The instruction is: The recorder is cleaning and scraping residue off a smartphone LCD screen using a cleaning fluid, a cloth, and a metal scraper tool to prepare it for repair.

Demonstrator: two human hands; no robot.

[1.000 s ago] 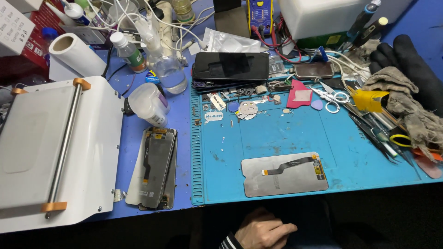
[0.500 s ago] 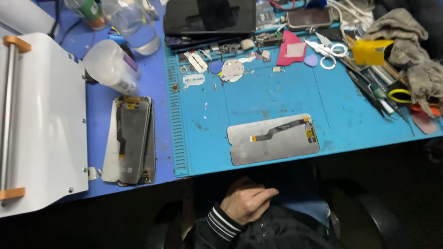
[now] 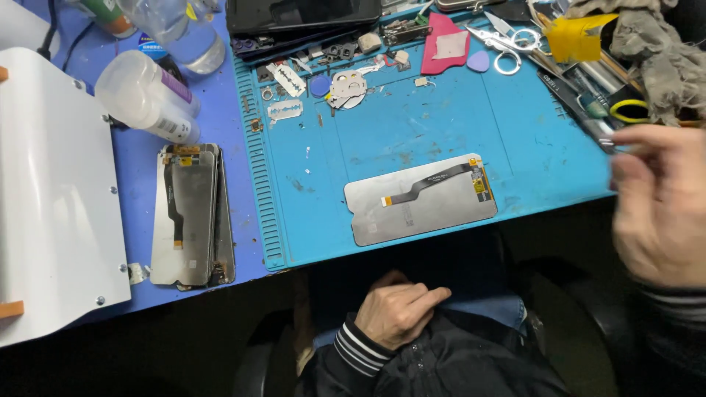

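Observation:
My left hand [image 3: 401, 312] rests on my lap below the table edge, fingers curled loosely with nothing in them. Blurred by motion, my right hand [image 3: 658, 209] hovers at the right, just off the corner of the blue work mat [image 3: 412, 132]. Whether it holds anything is unclear. A phone screen panel [image 3: 423, 200] lies back-up on the mat's near edge, its flex cable showing, between the two hands. Two more screen panels [image 3: 187, 213] are stacked on the blue surface to the left of the mat.
A white machine [image 3: 51, 198] fills the left side. Plastic bottles [image 3: 147, 99] lie behind the stacked panels. At the mat's far edge sit razor blades [image 3: 285, 110], small parts, a red pad [image 3: 447, 44], scissors [image 3: 504, 51], a dark phone [image 3: 301, 15], tools and a grey rag [image 3: 662, 59].
The view has tilted down and drawn closer to the table. My right hand has come into view at the right. My left hand stays on my lap.

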